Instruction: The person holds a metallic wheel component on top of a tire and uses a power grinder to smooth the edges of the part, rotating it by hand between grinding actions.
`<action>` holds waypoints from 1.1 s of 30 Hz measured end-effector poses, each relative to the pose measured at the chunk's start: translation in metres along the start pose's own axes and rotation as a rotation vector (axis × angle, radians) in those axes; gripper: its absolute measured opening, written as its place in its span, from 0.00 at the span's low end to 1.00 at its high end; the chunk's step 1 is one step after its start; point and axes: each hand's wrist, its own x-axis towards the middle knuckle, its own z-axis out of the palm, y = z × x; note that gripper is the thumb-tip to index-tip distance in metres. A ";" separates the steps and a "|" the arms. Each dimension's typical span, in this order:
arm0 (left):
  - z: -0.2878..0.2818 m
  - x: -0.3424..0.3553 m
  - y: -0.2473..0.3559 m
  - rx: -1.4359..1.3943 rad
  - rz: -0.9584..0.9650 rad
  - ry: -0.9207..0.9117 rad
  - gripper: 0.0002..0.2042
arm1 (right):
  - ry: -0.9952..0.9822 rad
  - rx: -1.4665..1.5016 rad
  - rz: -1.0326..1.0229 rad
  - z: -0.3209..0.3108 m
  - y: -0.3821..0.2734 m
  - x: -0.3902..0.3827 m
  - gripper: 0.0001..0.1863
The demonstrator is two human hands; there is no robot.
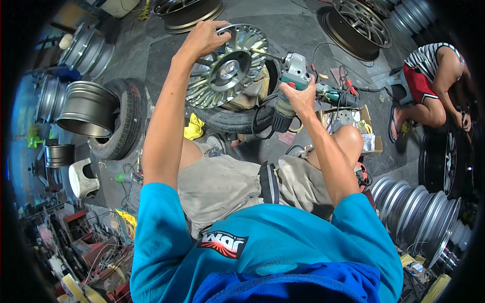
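Left hand point(206, 39) has its fingers bent over the upper edge of a multi-spoke alloy wheel point(230, 66), pretty much closed on it. Right hand point(299, 97) is wrapped tight around the body of an angle grinder point(294, 73) with a long spindle point(269, 53). The wheel sits tilted just below the left fingers, propped on a tire point(235, 121) with some brown padding point(252, 93) in between.

What'd worry me: that spindle tip is right at the spokes, not far from the left fingers (can't tell if it's touching or spinning). If it snags in a spoke gap, I reckon it could kick toward those bare fingers. One hand on the tool wouldn't help, and the wheel could roll off the padding if the left grip slips. Also, the black cord point(258, 132) loops below the right fingers, so it could catch.

Writing-wise, there's a dark logo patch point(223, 245) with white lettering and red rays on the teal T-shirt point(288, 235), well below both hands. Can't make out any label on the grinder.
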 end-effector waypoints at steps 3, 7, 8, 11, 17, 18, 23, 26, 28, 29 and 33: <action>-0.005 0.003 0.003 0.048 -0.052 -0.081 0.22 | 0.021 0.007 0.037 -0.007 0.000 0.007 0.44; -0.002 0.008 0.013 0.020 -0.062 -0.124 0.22 | 0.136 -0.047 0.024 -0.011 0.001 0.021 0.46; -0.002 0.008 0.011 0.030 -0.075 -0.123 0.22 | 0.133 -0.059 -0.003 -0.009 -0.004 0.021 0.46; -0.001 0.009 0.006 0.047 -0.034 -0.086 0.22 | 0.041 -0.075 0.005 -0.005 -0.006 0.003 0.46; 0.003 0.011 0.004 0.041 -0.026 -0.075 0.21 | 0.119 -0.039 0.048 -0.004 0.000 0.018 0.46; 0.001 0.011 0.006 0.043 -0.036 -0.089 0.21 | 0.132 -0.017 0.066 -0.005 0.000 0.019 0.46; 0.000 0.012 0.001 0.055 -0.031 -0.091 0.21 | 0.009 -0.046 0.057 -0.002 -0.005 0.005 0.48; 0.002 0.012 -0.001 0.044 0.048 -0.054 0.21 | 0.178 -0.086 0.043 -0.001 -0.004 0.014 0.49; 0.003 0.013 -0.001 0.037 -0.010 -0.085 0.21 | 0.175 -0.105 0.065 -0.004 -0.004 0.019 0.51; 0.003 0.013 0.000 0.037 -0.009 -0.086 0.21 | 0.175 -0.131 0.033 -0.002 -0.003 0.017 0.52; -0.001 0.013 0.006 0.042 -0.054 -0.126 0.21 | 0.090 -0.071 0.045 -0.001 -0.012 0.007 0.56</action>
